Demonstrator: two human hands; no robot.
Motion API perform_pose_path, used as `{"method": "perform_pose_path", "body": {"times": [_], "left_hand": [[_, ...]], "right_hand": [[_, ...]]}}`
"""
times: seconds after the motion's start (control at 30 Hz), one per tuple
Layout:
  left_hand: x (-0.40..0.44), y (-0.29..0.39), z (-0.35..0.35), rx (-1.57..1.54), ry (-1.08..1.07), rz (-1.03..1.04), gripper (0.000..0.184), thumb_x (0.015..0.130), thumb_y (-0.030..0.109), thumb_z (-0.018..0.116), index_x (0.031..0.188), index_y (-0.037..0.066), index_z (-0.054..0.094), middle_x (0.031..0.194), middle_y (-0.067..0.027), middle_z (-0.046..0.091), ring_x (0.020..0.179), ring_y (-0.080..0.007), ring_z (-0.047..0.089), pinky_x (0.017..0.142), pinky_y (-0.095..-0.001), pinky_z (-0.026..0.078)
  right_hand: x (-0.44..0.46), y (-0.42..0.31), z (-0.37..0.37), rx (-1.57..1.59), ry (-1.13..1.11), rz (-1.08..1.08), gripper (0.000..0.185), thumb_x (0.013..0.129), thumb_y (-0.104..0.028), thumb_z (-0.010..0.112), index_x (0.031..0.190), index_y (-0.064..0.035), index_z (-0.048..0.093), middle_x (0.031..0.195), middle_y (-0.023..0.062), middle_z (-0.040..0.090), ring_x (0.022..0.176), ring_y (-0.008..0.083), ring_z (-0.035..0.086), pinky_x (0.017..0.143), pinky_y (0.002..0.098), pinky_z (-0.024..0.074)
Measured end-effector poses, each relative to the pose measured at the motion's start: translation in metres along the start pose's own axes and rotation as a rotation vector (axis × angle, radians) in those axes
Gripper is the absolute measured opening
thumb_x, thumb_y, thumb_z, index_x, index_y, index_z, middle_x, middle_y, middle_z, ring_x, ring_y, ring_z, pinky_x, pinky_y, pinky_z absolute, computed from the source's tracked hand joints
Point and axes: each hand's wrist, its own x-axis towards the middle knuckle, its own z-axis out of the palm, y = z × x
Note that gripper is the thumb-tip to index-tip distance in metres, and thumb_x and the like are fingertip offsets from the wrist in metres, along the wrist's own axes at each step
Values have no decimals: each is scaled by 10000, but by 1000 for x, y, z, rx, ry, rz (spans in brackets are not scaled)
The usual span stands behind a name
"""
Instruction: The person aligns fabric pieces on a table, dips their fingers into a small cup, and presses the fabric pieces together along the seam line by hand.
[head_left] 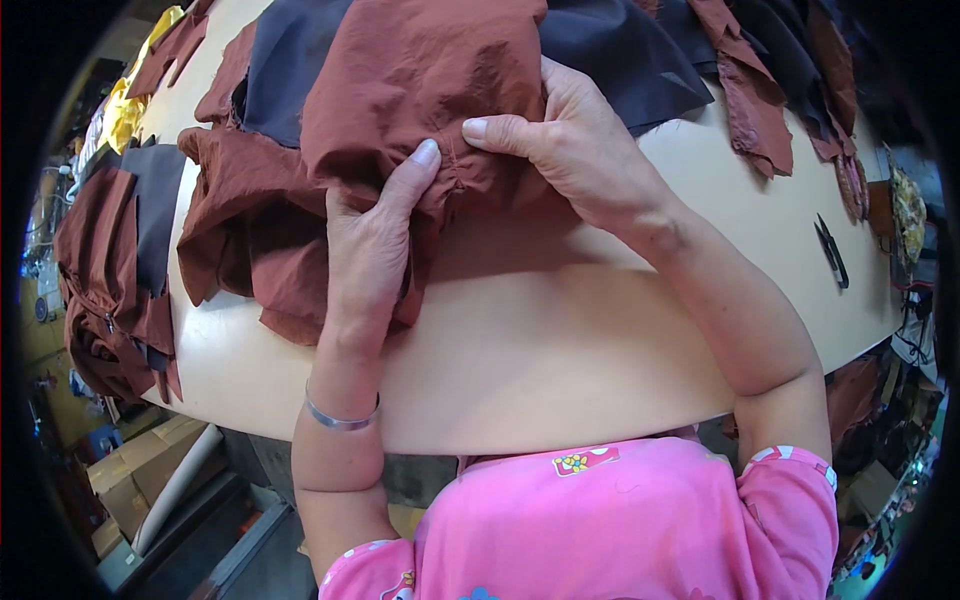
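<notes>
A rust-brown piece of fabric [425,75] hangs gathered between my two hands above the table, with a puckered seam at its lower edge. My left hand [375,235] grips it from the left, thumb on top and fingers hidden behind the cloth. From the right, my right hand [580,140] pinches the same fabric near the seam, its thumb pressed on the surface and its other fingers underneath. The two thumbs are close together but apart. More crumpled brown cloth [265,235] lies to the left of and below my left hand.
Dark navy fabric [640,65] lies behind the brown piece. Small black thread snips [831,252] rest on the pale table [540,370] at the right. A stack of brown garments [100,270] hangs over the left edge. Cardboard boxes [145,470] stand below on the left.
</notes>
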Motion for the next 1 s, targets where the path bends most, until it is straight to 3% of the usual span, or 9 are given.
{"method": "perform_pose_path", "body": {"times": [0.13,0.27,0.47,0.77,0.87,1.0], "left_hand": [[0,1,-11,43,-98,-24,147,841,50,633,974,9,584,863,-46,636,740,-93,618,644,-195,508],[0,-3,-9,81,-31,19,146,840,72,645,955,8,583,856,-52,634,725,-94,617,630,-197,509],[0,-4,-10,114,-41,47,139,834,81,656,926,10,579,835,-49,629,717,-94,614,613,-200,509],[1,-7,-10,0,-60,66,138,842,87,648,938,12,583,826,-37,624,711,-85,604,609,-199,501],[1,-4,-4,-14,-26,60,143,849,95,641,951,11,587,838,-35,622,734,-77,599,610,-200,499],[2,-6,-8,9,-11,27,146,847,101,644,948,9,594,852,-35,620,768,-80,600,625,-214,505]], "right_hand": [[-1,-10,-7,-104,-113,82,353,790,-38,638,1120,7,520,971,43,622,856,81,584,771,228,482],[-4,-20,-5,-145,-227,134,431,744,-22,655,1142,4,492,963,34,614,837,75,574,739,218,483],[-3,-13,-5,-124,-206,161,404,739,-4,644,1124,-3,519,962,31,609,820,66,569,709,206,483],[-2,-14,-5,-65,-241,154,376,765,1,645,1122,4,527,994,38,619,880,84,581,787,232,486],[-1,-9,-2,-53,-199,67,259,732,11,628,988,19,588,858,11,625,784,76,562,716,236,474],[-1,-8,-4,-145,-189,49,237,742,-20,632,967,31,582,824,21,620,759,83,555,699,249,470]]}}
